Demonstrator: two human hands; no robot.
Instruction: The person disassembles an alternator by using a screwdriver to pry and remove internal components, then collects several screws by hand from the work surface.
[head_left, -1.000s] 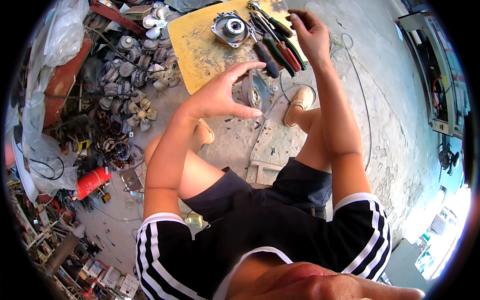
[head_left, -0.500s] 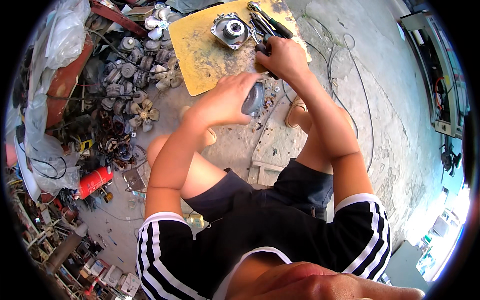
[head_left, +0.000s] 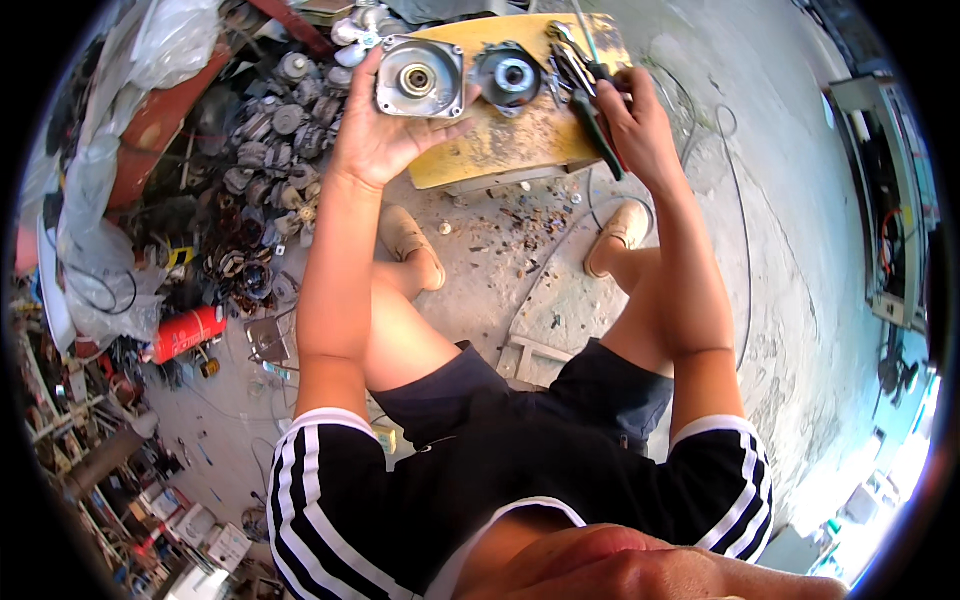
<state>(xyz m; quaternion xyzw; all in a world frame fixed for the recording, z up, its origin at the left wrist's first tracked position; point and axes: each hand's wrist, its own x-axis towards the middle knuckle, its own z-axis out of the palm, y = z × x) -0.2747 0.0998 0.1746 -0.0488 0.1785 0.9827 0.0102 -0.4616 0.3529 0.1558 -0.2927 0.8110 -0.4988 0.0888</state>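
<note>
While my left fingers (head_left: 452,130), half spread, hold a square metal housing (head_left: 420,78), my right fingers (head_left: 643,86) curl round a slim-shafted screwdriver (head_left: 599,71) at the scuffed desk (head_left: 470,150).

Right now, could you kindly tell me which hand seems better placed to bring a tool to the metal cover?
Probably the right hand: it holds what looks like a screwdriver, while the left hand is occupied supporting the metal cover beside the yellow board.

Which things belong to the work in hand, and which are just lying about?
Apparently in use:
metal cover, in the left hand
screwdriver, in the right hand
motor part on the yellow table

Seemingly lying about:
red canister
white fan blades
</note>
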